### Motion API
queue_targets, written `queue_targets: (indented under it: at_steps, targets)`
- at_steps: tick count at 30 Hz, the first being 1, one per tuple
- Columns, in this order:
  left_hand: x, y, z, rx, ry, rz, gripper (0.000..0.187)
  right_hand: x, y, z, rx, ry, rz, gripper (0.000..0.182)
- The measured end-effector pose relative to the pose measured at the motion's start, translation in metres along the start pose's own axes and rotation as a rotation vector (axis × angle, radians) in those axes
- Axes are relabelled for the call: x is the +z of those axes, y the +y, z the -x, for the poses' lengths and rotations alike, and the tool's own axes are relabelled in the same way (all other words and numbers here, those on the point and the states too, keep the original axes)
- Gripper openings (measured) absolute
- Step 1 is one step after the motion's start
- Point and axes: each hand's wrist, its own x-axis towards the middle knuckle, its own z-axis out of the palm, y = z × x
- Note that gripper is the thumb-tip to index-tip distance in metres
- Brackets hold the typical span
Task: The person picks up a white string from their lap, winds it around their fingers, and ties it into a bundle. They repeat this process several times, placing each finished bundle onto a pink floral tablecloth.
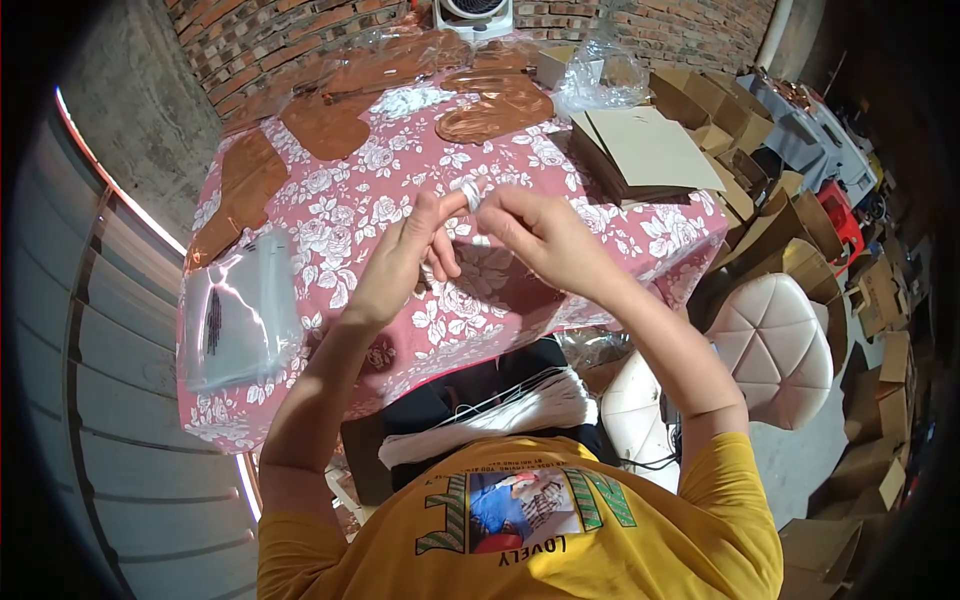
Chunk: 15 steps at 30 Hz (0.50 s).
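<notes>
Both hands are raised over the near part of the table. A small coil of white string (467, 194) is wound round the outstretched index finger of my left hand (408, 250), whose other fingers are curled. Close beside the coil, my right hand (545, 238) is closed in a pinch at the string; the strand between its fingertips is too fine to make out. A thick hank of white string (500, 418) lies across my lap, with a few loose strands on top.
Clear plastic bags (240, 315) lie on the flowered tablecloth (330, 240) at the left. Copper-brown bundles (495, 108) and a white pile (410, 101) are farther back. A cardboard stack (650, 150) stands at the right. A white chair (775, 345) and several boxes (690, 95) are beyond.
</notes>
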Motion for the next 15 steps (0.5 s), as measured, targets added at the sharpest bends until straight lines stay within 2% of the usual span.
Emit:
queue_targets:
  at_steps: [1,2,5,6,7,9,10,12,13,15]
  targets:
    - [0.001,0.000,0.001,-0.002,-0.011,-0.099,0.082,-0.002,-0.001,-0.003,-0.087,0.062,0.134,0.023]
    - [0.003,-0.002,0.000,-0.015,-0.001,-0.097,0.081,-0.004,0.000,-0.005,-0.097,0.079,0.113,0.023]
    - [0.007,-0.002,0.000,-0.127,-0.032,-0.040,0.082,-0.015,-0.003,-0.011,-0.031,0.028,0.076,0.024]
    - [0.007,-0.005,-0.001,-0.114,-0.025,0.037,0.069,-0.016,0.003,-0.013,-0.032,0.025,0.078,0.024]
    - [0.009,-0.005,-0.002,-0.113,-0.024,0.037,0.069,-0.015,0.015,-0.014,-0.017,-0.014,-0.082,0.023]
    - [0.013,-0.003,-0.005,-0.050,-0.081,0.120,0.050,-0.014,0.019,-0.014,0.082,-0.040,-0.360,0.022]
    - [0.013,-0.001,-0.003,-0.035,-0.103,0.197,0.031,-0.014,0.017,-0.012,0.080,-0.038,-0.359,0.022]
    - [0.014,-0.009,-0.006,-0.020,-0.108,0.254,0.029,-0.014,0.013,-0.006,0.397,-0.127,-0.626,0.022]
    - [0.014,-0.012,-0.006,-0.006,-0.112,0.313,0.028,-0.009,0.014,-0.004,0.478,-0.102,-0.790,0.020]
    - [0.019,-0.011,-0.005,-0.009,-0.105,0.417,0.026,0.002,0.018,0.003,0.469,-0.102,-1.057,0.018]
